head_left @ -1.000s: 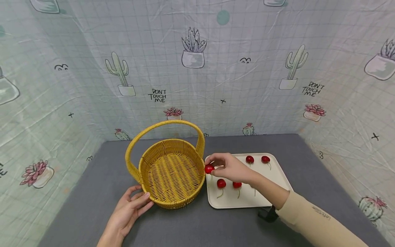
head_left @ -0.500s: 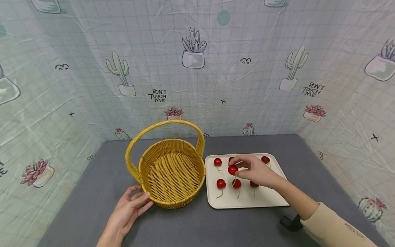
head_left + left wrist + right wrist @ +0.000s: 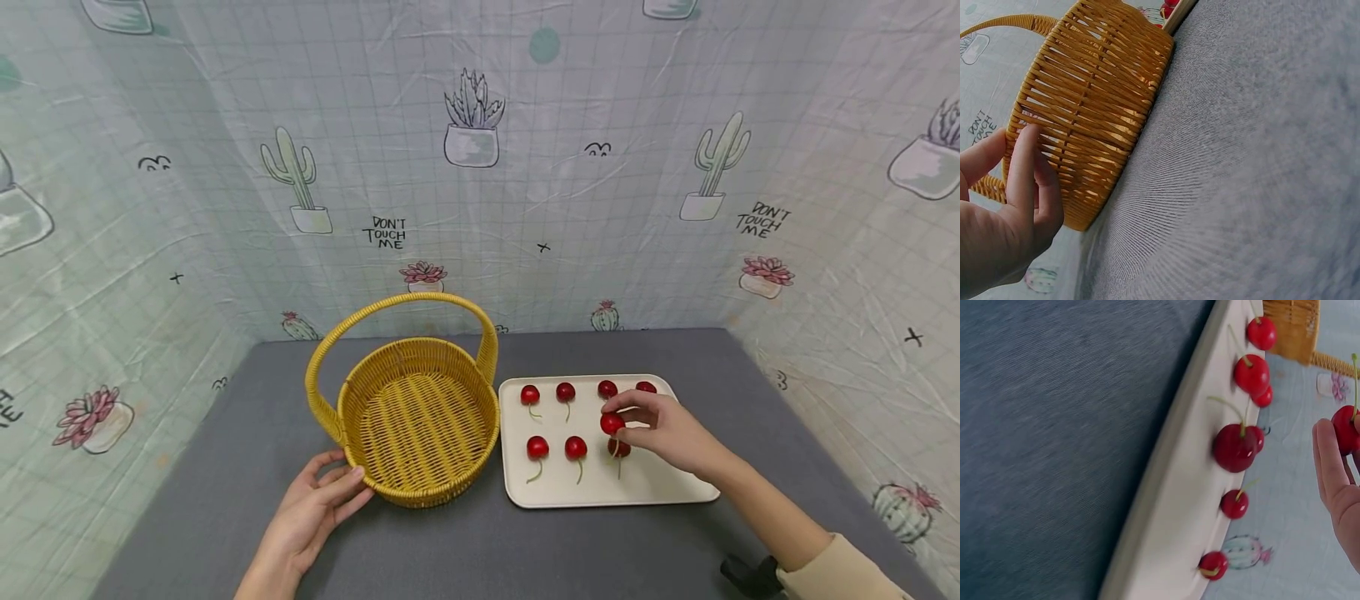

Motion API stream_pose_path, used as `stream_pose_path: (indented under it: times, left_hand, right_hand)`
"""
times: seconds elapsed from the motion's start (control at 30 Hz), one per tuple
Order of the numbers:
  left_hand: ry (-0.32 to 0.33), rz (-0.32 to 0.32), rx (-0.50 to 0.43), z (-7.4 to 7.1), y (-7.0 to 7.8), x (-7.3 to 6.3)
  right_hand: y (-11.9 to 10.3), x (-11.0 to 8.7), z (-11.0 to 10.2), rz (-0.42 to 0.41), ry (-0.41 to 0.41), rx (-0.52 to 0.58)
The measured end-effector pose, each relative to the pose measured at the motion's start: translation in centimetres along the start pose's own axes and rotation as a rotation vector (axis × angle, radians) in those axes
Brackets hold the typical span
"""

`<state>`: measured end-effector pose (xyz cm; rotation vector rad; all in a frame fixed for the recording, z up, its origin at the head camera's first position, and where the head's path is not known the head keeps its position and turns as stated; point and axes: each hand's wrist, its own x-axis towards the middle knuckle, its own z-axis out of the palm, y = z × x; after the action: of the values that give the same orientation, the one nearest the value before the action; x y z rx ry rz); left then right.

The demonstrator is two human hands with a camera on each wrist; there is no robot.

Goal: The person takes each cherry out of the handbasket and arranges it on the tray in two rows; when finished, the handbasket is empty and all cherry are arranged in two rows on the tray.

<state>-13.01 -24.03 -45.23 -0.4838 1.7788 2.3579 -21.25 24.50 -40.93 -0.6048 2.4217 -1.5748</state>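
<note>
My left hand pinches the near left rim of a round yellow wicker basket, thumb and forefinger at the edge and the other fingers curled against the woven side. The basket has a tall arched handle and nothing in it. Between thumb and fingers, my right hand holds a red cherry, whose green stem points away from the fingers in the right wrist view. This cherry is raised over a cream tray, just behind the front-row cherry farthest right.
Several more cherries with stems lie in two rows on the tray, among them a back-row cherry and a front-row cherry. The tray stands close right of the basket on a grey cloth. A printed curtain rises behind.
My right hand has carried the cherry rightward from beside the basket's rim across the tray, uncovering cherries on the left. The left hand and the basket have stayed put.
</note>
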Motion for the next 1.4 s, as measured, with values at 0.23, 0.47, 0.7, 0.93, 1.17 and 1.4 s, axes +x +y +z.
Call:
stream_pose_path:
  times: [0.23, 0.47, 0.7, 0.93, 1.17, 1.4]
  left_hand:
    - [-0.01, -0.001, -0.009, 0.0, 0.1, 0.0]
    - [-0.008, -0.003, -0.011, 0.0, 0.1, -0.1]
    - [-0.015, 0.005, -0.007, 0.1, 0.2, -0.1]
    - [-0.009, -0.003, -0.004, 0.0, 0.2, -0.1]
    - [-0.01, -0.007, -0.006, 0.0, 0.3, -0.1]
    - [-0.011, -0.006, -0.003, 0.0, 0.3, -0.1]
  right_hand:
    - [1.2, -1.3, -1.3, 0.02, 0.05, -0.037]
    - [2.2, -2.2, -2.3, 0.059, 0.098, -0.092]
    - [3.5, -2.5, -2.8, 0.109, 0.122, -0.168]
    - [4.8, -2.8, -3.2, 0.146, 0.149, -0.227]
    - [5.7, -2.9, -3.4, 0.172, 0.121, -0.284]
    - [6.5, -2.9, -3.3, 0.168, 0.104, -0.305]
